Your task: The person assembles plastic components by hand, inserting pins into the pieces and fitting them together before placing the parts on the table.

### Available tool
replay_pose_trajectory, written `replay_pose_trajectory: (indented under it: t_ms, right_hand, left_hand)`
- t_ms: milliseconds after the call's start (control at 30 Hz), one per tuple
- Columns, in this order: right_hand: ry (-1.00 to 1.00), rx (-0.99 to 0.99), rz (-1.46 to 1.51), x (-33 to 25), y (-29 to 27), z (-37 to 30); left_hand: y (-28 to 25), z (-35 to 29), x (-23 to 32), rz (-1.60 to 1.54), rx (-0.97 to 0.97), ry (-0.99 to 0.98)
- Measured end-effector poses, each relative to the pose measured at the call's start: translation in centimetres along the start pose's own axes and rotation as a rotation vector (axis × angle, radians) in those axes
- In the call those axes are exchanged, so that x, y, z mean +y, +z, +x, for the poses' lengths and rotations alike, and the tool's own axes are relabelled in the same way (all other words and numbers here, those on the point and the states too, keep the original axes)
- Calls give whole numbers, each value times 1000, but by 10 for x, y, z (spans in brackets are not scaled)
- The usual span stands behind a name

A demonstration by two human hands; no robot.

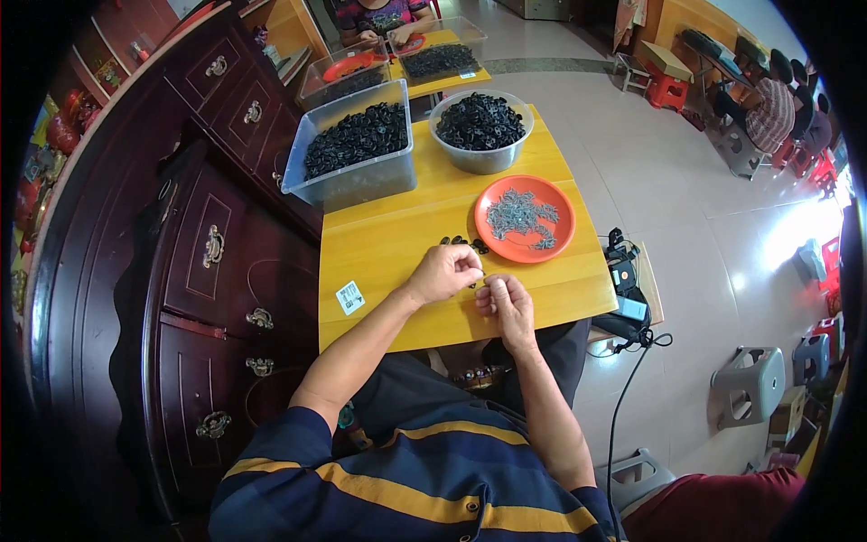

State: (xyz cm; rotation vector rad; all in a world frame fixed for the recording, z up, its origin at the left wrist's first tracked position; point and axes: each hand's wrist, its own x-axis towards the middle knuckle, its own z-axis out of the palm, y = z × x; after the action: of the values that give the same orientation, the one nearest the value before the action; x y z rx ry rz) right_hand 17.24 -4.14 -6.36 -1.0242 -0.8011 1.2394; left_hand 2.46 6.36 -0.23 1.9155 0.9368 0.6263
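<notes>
Over the near part of the yellow table (379, 262), my left hand (441, 275) is closed in a pinch, its fingertips close to those of my right hand (508, 309). A tiny dark bit shows between the fingertips, too small to name. My right hand is pinched as well, and its fingers hide whatever it holds. Just beyond my left hand lie several small black plastic pieces (480, 246). To the right of them stands an orange-red plate (562, 237) with a heap of small silvery metal parts (519, 217).
A clear bin (361, 188) and a round tub (479, 161) of black pieces stand at the table's far side. Dark drawers (212, 244) rise on the left. A cable (623, 388) hangs at the right. Opposite, another person's hands (384, 38) work; grey stools (754, 384) stand on the floor.
</notes>
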Motion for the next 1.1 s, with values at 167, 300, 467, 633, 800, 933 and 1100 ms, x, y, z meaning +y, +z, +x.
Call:
replay_pose_trajectory:
  t_ms: [167, 300, 467, 633, 800, 933, 1100]
  right_hand:
    - [129, -53, 275, -10, -9, 4]
    - [141, -38, 408, -12, -16, 3]
    - [110, 93, 409, -19, -16, 0]
    - [20, 108, 55, -6, -10, 0]
    - [-86, 114, -155, 2, -5, -1]
    - [-76, 116, -155, 3, -7, -1]
    - [-83, 109, -169, 4, -7, 0]
  left_hand:
    - [15, -1, 23, -36, -103, 132]
    - [16, 8, 30, 51, -156, 172]
    - [14, 36, 40, 78, -224, 121]
    - [29, 78, 30, 370, -131, 323]
    - [43, 109, 18, 511, -208, 389]
    - [48, 124, 15, 599, -332, 408]
    - [53, 132, 10, 662, -341, 507]
